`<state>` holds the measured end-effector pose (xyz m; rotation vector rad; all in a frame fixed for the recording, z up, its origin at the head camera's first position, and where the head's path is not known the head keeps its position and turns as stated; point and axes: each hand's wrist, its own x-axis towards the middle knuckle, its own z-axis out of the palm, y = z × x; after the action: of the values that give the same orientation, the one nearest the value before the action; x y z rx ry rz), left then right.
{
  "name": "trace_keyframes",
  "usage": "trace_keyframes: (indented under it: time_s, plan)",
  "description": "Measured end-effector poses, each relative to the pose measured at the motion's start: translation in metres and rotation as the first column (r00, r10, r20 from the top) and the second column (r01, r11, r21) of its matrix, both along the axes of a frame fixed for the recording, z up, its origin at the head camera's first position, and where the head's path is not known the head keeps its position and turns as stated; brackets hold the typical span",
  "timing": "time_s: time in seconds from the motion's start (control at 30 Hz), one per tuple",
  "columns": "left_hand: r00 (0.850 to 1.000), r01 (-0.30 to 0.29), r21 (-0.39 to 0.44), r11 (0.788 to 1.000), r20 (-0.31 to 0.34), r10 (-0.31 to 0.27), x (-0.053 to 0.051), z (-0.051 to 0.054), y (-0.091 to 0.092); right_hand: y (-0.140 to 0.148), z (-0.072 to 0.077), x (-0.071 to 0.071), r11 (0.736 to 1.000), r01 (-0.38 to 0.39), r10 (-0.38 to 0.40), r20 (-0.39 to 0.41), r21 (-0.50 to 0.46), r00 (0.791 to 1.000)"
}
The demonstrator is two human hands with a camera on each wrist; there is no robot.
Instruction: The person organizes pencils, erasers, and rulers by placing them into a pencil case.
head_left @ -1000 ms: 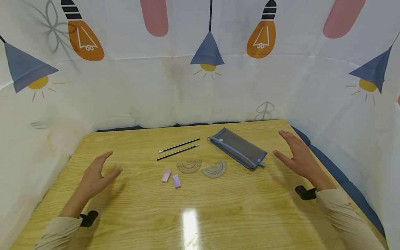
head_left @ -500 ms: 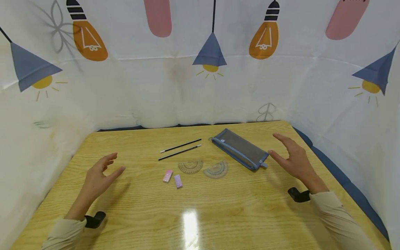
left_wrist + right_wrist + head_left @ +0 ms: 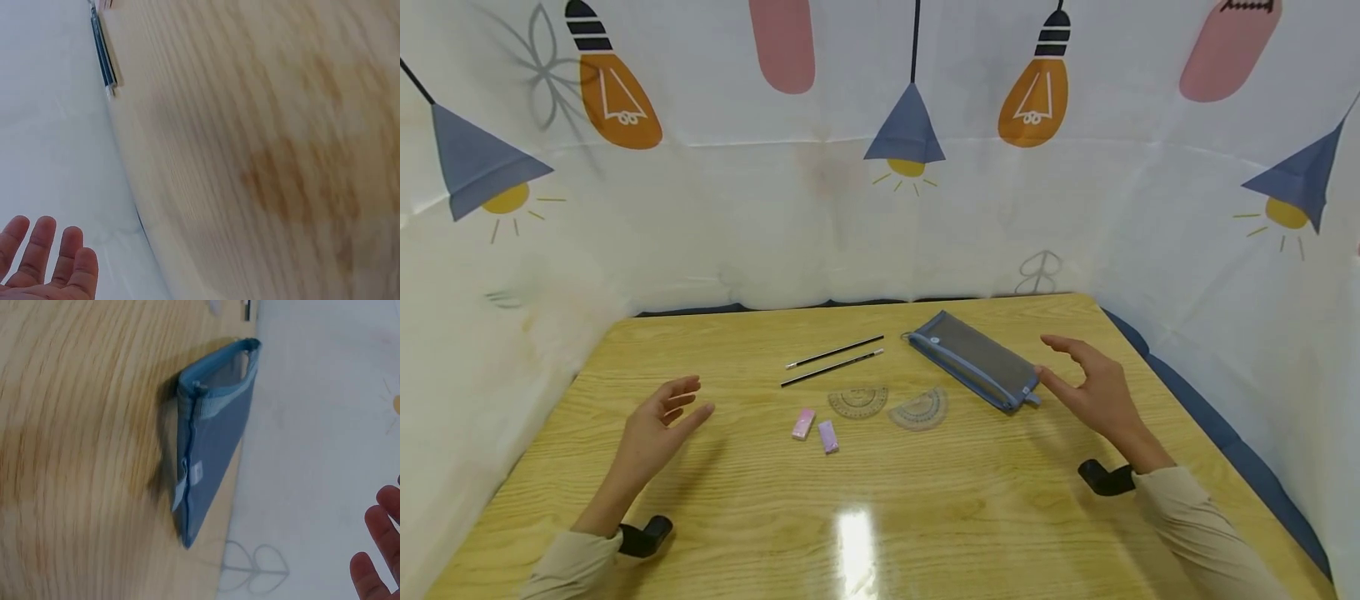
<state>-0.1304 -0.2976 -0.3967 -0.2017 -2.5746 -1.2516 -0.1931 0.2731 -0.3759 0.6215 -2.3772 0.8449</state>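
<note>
In the head view my left hand (image 3: 651,433) hovers above the left side of the table, fingers relaxed and holding nothing; its fingertips (image 3: 44,240) show low in the left wrist view. On the right, my right hand (image 3: 1097,392) hangs in the air with thumb and fingers spread. Its thumb tip overlaps the right end of a blue-edged mesh pencil pouch (image 3: 973,354) in the head view, while the right wrist view has its fingers (image 3: 381,531) apart from the pouch. Two black pencils (image 3: 835,352) lie left of the pouch.
Between the hands, two clear protractors (image 3: 858,402) lie side by side on the wooden table (image 3: 737,500). A pink eraser (image 3: 803,423) and a purple eraser (image 3: 828,437) are just left of them. Printed white cloth (image 3: 737,208) hangs behind and along both sides.
Both hands have moved inward: the left to the right, the right to the left toward the pouch. The left fingers have curled slightly. The objects on the table lie as before.
</note>
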Motion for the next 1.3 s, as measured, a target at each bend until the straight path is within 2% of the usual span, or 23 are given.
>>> trace_keyframes:
  time_s: [0.17, 0.3, 0.7, 0.93, 1.2, 1.3]
  plan:
    - [0.998, 0.027, 0.058, 0.998, 0.063, -0.03, 0.001, -0.003, 0.006, -0.003, -0.004, 0.0, 1.0, 0.002, -0.001, 0.037, -0.027, 0.999]
    - [0.995, 0.04, 0.098, 0.994, 0.085, -0.048, 0.001, -0.006, 0.01, -0.005, -0.007, 0.0, 0.999, -0.014, 0.016, 0.068, -0.032, 0.998]
    - [0.989, 0.012, 0.137, 0.99, 0.147, -0.032, 0.001, -0.006, 0.02, -0.017, -0.018, -0.001, 0.998, -0.039, 0.047, 0.149, -0.057, 0.988]
    - [0.978, 0.025, 0.175, 0.984, 0.201, -0.061, -0.002, -0.008, 0.031, -0.019, -0.021, -0.001, 0.996, -0.021, 0.038, 0.2, -0.085, 0.979]
    - [0.985, 0.003, 0.184, 0.983, 0.171, -0.035, -0.004, -0.014, 0.042, -0.024, -0.025, 0.002, 0.994, 0.013, 0.016, 0.267, -0.107, 0.964]
    - [0.982, -0.022, 0.184, 0.983, 0.186, -0.013, -0.003, -0.015, 0.046, -0.025, -0.026, 0.003, 0.995, 0.011, 0.017, 0.279, -0.099, 0.96]
